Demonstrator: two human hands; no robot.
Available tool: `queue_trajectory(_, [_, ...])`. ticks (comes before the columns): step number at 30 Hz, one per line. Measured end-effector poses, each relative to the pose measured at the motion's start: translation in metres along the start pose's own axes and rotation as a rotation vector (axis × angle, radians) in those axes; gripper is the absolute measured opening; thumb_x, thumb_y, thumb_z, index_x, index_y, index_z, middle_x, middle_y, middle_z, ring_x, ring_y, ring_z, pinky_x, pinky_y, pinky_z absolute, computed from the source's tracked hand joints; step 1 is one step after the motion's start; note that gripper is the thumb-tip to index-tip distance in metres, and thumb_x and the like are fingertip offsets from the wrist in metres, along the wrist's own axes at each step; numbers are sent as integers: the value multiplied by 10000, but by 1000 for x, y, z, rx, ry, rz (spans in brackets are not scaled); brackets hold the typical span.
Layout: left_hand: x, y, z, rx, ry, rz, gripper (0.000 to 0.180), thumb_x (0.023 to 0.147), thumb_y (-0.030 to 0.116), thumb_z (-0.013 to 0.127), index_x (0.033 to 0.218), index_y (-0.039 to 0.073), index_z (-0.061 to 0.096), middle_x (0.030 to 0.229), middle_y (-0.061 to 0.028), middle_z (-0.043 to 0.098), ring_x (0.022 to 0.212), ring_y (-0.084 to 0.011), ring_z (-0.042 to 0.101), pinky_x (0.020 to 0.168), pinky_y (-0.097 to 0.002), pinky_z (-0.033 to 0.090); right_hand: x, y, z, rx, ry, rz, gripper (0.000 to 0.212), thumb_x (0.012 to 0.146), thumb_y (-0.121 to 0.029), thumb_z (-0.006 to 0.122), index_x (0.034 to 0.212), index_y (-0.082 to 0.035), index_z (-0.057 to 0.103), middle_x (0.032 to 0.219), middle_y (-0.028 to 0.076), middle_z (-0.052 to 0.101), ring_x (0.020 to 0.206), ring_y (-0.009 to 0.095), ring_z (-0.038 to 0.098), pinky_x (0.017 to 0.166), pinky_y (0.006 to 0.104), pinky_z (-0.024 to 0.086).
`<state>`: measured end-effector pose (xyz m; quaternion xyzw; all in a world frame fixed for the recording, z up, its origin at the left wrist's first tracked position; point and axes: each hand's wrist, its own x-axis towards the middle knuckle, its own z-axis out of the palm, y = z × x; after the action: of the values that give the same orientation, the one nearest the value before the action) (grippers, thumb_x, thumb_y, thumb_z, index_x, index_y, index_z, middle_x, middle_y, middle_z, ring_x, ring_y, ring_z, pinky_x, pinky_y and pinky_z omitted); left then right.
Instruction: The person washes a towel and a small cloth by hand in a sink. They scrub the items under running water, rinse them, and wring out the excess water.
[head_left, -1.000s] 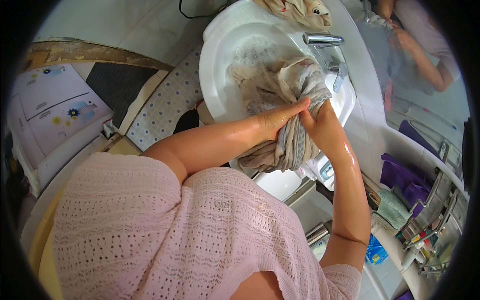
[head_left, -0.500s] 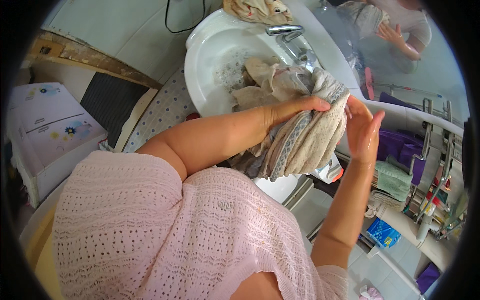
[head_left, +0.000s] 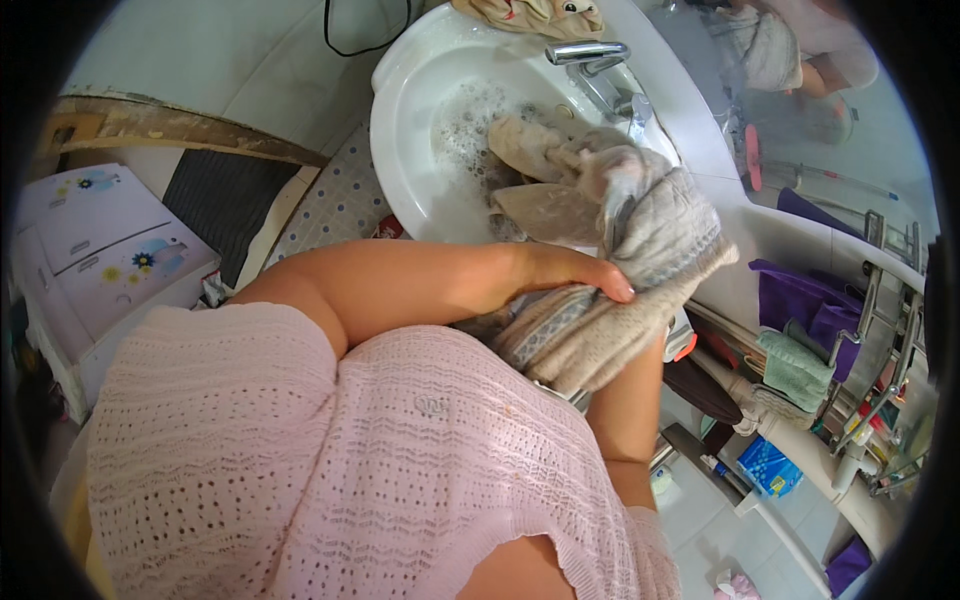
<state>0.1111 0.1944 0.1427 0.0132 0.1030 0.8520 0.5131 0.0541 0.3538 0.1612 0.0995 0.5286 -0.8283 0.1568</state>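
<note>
- Over the near rim of the white basin (head_left: 400,150), left hand (head_left: 560,275) laid flat on a wet beige cloth (head_left: 640,270), fingers stretched out together and pressed down on the fabric, thumb side toward the body.
- Left grip not curled round anything: extended and pressing, fingertips (head_left: 618,290) resting on the bundled middle of the cloth.
- Right hand hidden beneath the cloth; only the right forearm (head_left: 625,420) rising from below into the bundle. Cannot tell whether that grip is spread or clenched.
- Cloth bunched and lifted clear of the water just beyond the left fingertips, thick folds hanging down past the basin edge toward the body, a grey patterned band (head_left: 545,335) showing under the left wrist.
- Farther from the grip, another part of the cloth trailing into the bowl, lying in soapy suds (head_left: 470,125).
- Beyond the bundle, chrome tap (head_left: 590,55) at the back of the basin, spout pointing over the bowl.
- To the right of the grip, purple fabric (head_left: 800,300) and a folded green cloth (head_left: 795,365) on a rack, well apart from the hands.
- To the left, white cabinet with flower decoration (head_left: 110,250), well apart.
</note>
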Motion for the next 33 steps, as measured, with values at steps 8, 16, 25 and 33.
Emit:
queue_trajectory(8, [35,14,-28,499,172,223,199,718,233,632,824,73,685,859,-49,648,760,-127,566,703,-268,428,85,-27,3,-655,-182,251,538,891,-440,469,1209,-6,461,1095,146,550,973,215,553,795,337,482])
queue_trajectory(16, [44,44,-37,1279,209,244,431,795,362,573,1095,53,591,1115,-110,591,996,-221,541,863,-306,411,110,1,73,-2234,-812,265,465,820,-379,569,989,54,592,943,275,596,902,374,580,767,371,466])
queue_trajectory(25, [30,4,-100,299,-141,123,509,819,357,593,1210,43,506,1191,-124,544,1094,-234,502,978,-361,352,95,-3,52,-1806,-359,327,543,758,-424,570,1052,33,574,1003,274,601,1000,373,566,856,383,432])
queue_trajectory(33, [27,21,-49,-387,-8,439,748,778,624,515,1293,92,411,1289,-101,455,1196,-226,430,1021,-390,349,25,-44,92,-1994,-410,199,495,767,-360,603,989,78,537,830,277,606,842,431,585,753,435,463])
